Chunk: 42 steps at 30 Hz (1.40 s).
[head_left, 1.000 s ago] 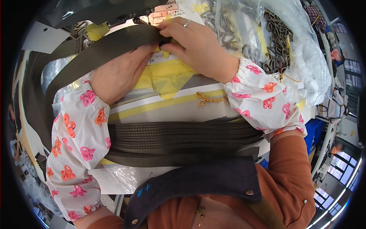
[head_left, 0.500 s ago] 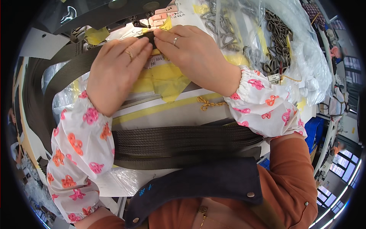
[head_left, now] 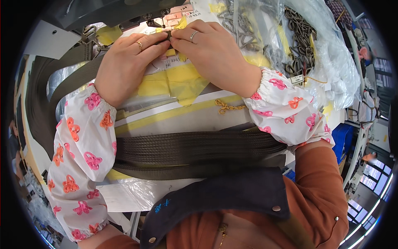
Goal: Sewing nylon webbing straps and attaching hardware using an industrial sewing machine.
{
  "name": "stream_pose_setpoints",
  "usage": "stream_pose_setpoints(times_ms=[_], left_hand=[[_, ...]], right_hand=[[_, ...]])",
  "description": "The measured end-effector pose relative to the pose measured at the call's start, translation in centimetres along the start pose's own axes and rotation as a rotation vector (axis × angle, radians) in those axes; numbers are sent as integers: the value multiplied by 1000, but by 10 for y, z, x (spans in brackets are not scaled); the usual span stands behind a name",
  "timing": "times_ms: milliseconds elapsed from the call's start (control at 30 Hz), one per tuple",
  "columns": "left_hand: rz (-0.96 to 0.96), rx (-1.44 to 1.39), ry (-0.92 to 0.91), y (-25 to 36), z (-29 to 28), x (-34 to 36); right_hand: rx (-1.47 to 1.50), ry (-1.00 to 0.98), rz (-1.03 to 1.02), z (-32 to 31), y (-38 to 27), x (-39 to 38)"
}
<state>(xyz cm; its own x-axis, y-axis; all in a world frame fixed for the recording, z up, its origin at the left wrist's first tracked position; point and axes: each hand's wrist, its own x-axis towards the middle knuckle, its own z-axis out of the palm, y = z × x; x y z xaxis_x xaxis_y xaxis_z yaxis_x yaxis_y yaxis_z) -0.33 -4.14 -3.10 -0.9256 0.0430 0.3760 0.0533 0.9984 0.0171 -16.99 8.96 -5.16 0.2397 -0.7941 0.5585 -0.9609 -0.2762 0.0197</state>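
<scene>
Near machine head (head_left: 99, 15), left fingers (head_left: 152, 40) and right fingers (head_left: 185, 35) hold dark strap (head_left: 79, 75), end mostly hidden.

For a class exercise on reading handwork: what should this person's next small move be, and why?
Probably ease the dark strap slightly forward toward the machine head, holding it flat. The left hand and right hand have their fingers together over a bit of dark webbing, close to the machine, while the strap trails off to the left.
</scene>
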Motion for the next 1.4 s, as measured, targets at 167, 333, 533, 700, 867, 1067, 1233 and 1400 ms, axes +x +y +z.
stream_pose_setpoints(times_ms=[167, 333, 533, 700, 867, 1067, 1233, 1400], left_hand=[[-208, -110, 115, 9, 9, -3], [-340, -299, 116, 9, 8, -5], [-363, -314, 131, 2, 10, -5], [-337, -349, 92, -3, 10, -6], [-310, -384, 100, -4, 11, -7], [-315, -421, 105, -14, 14, -5], [-361, -474, 102, -31, 26, -9], [-382, -548, 64, -48, 38, -16]], right_hand=[[-5, 71, 31, 6, 3, -4], [-12, 21, 36, 1, 2, 1], [-38, -64, 29, -4, 3, 9], [-75, -151, 56, -9, 1, 10], [-117, -118, 25, -8, 5, 7], [-149, -91, 5, -1, 12, 8], [-82, -304, 79, -17, 16, 28], [-50, -183, 40, -13, 22, 29]])
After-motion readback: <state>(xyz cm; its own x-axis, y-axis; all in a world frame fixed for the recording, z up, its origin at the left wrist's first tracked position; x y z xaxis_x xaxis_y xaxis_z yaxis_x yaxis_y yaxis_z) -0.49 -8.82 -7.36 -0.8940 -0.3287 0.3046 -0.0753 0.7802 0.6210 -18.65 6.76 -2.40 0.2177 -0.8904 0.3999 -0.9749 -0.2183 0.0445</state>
